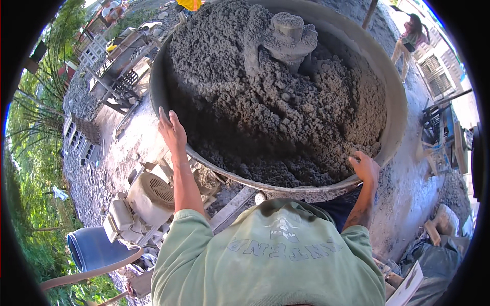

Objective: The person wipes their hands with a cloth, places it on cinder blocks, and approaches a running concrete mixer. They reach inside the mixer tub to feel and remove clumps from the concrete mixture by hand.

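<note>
A large round metal mixing pan (pixel 399 109) stands right in front of me. Grey, crumbly wet concrete mix (pixel 306 120) is heaped in it, deepest toward the far left. A mix-caked central hub (pixel 288 38) with an arm rises from the heap. My left hand (pixel 173 131) lies against the outside of the pan's left rim, fingers stretched out and holding nothing. On the near right rim rests my right hand (pixel 366 167), its fingers bent over the edge just above the mix. The blades under the mix are hidden.
Left of my forearm sits a dusty electric motor (pixel 150 191), with a blue plastic barrel (pixel 92 249) behind it. Hollow blocks (pixel 81 138) are stacked at the left. Another person (pixel 408 43) stands at the far right; a dark plastic bag (pixel 431 262) lies lower right.
</note>
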Demonstrator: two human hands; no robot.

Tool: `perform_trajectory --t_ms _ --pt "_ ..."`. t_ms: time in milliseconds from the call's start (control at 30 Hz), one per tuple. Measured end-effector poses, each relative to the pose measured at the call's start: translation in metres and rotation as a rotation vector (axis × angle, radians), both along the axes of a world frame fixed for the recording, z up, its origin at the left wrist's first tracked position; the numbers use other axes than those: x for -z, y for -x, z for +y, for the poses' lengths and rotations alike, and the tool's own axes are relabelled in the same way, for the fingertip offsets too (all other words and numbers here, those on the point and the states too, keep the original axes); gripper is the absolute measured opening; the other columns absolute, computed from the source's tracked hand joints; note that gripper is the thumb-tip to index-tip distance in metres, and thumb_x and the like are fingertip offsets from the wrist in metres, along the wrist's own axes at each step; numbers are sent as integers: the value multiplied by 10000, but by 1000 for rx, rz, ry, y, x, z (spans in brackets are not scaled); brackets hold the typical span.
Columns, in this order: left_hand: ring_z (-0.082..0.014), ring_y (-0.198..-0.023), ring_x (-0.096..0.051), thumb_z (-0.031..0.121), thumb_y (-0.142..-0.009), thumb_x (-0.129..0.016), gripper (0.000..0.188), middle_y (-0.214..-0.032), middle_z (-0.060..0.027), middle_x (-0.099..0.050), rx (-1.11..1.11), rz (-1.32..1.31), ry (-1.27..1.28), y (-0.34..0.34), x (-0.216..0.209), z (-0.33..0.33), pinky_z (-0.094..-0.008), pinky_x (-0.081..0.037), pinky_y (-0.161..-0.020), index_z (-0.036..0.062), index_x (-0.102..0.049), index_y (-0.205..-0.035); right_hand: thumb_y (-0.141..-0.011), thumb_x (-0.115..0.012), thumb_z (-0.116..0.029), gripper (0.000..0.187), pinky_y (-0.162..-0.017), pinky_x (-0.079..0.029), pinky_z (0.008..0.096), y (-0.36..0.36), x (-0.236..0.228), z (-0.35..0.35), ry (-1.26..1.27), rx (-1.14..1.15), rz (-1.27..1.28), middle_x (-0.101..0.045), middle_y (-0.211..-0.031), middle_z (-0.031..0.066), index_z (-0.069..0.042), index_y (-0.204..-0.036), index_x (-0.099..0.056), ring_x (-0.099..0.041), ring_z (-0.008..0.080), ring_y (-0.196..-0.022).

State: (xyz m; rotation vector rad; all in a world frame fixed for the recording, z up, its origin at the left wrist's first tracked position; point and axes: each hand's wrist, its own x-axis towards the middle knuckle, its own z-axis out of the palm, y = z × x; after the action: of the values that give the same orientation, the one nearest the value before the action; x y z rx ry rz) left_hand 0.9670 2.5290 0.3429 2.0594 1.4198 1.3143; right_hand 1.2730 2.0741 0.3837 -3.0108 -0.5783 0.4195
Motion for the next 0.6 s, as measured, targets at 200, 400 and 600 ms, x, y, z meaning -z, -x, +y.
perform_trajectory --t_ms 200,400,600 --pt "-414 -1210 -401 455 -970 -360 603 -1313 -257 -465 -3 -20 10 3 0 0 -459 -298 -1033 32 -369 -1400 -845 -583 -473 445 -889 -453 420 -4 14 -6 -37 -36 -31 -656 -1106 116 -174 -1172 -619 -597 317 -1056" --pt "-413 -1203 -413 458 -970 -361 617 -1319 -261 -457 -18 -29 -34 11 3 4 -457 -301 -1031 30 -346 -1414 -840 -585 -484 448 -887 -454 425 4 9 -1 -3 -22 -12 -658 -1101 111 -188 -1174 -615 -601 304 -1057" --pt "-433 -1217 -438 381 -965 -396 619 -1329 -315 -442 86 -85 -80 10 2 19 -443 -331 -1019 -104 -370 -1348 -829 -593 -517 508 -874 -466 421 12 4 1 -27 -25 -45 -670 -1073 96 -184 -1213 -599 -607 278 -1051"
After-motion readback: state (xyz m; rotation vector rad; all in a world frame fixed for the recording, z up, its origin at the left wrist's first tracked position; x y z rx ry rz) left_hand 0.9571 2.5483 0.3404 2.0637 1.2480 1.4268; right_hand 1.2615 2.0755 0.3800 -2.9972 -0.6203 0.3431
